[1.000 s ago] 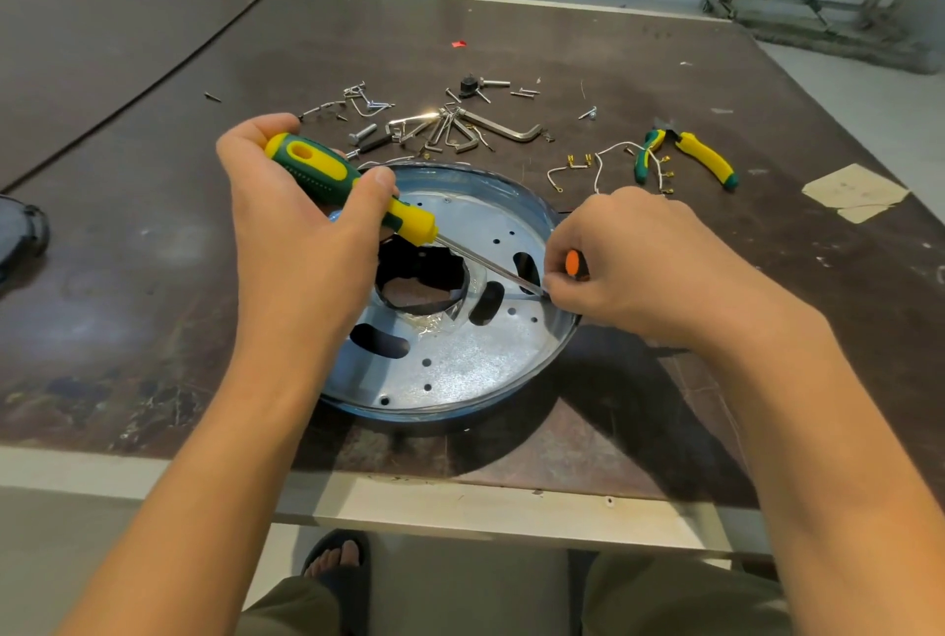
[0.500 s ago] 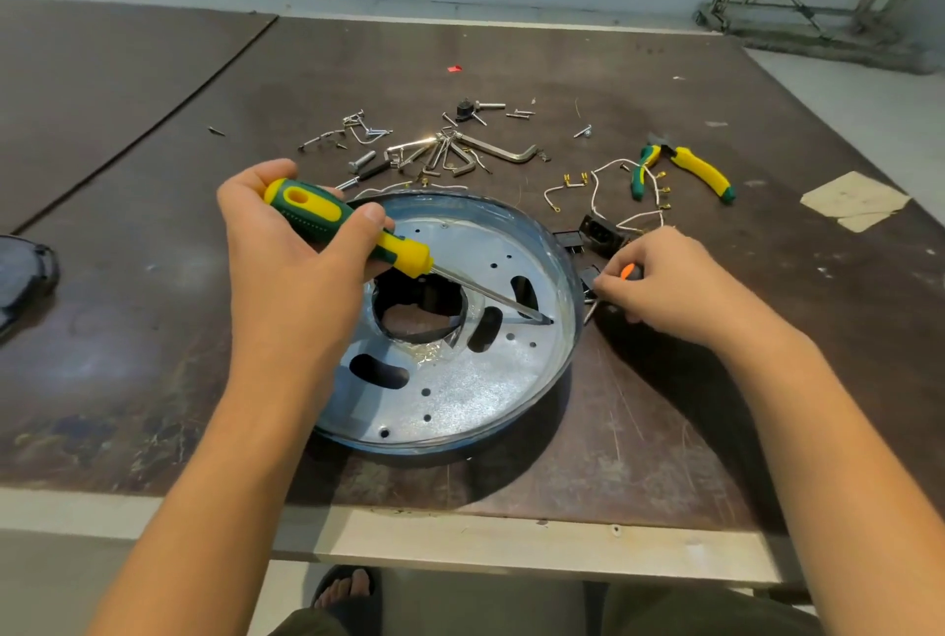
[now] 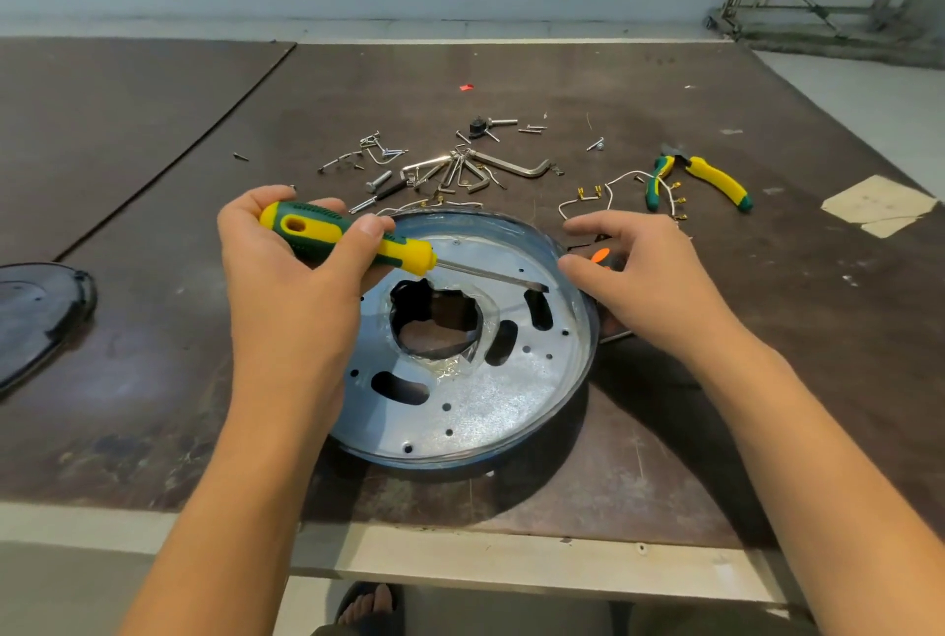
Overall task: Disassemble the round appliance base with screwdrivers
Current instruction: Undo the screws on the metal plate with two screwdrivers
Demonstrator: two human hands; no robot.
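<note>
- Silvery metal round base (image 3: 486,405) sits flat on the counter (image 3: 741,431) near the front edge, right between both hands.
- Left hand (image 3: 291,287) has its fingers clamped round the green-yellow screwdriver (image 3: 332,234), and the blade tip hangs over a slot by the base's right wall.
- Right hand (image 3: 654,282) has its fingers apart, spread over an orange-handled tool (image 3: 601,256) just beside the rim. It's not gripping it as far as I can see.
- My worry: nothing's pinning the base, so prying could skate it sideways or slip the blade toward that right thumb.
- A skid could scatter the loose screws (image 3: 450,170) behind too.
</note>
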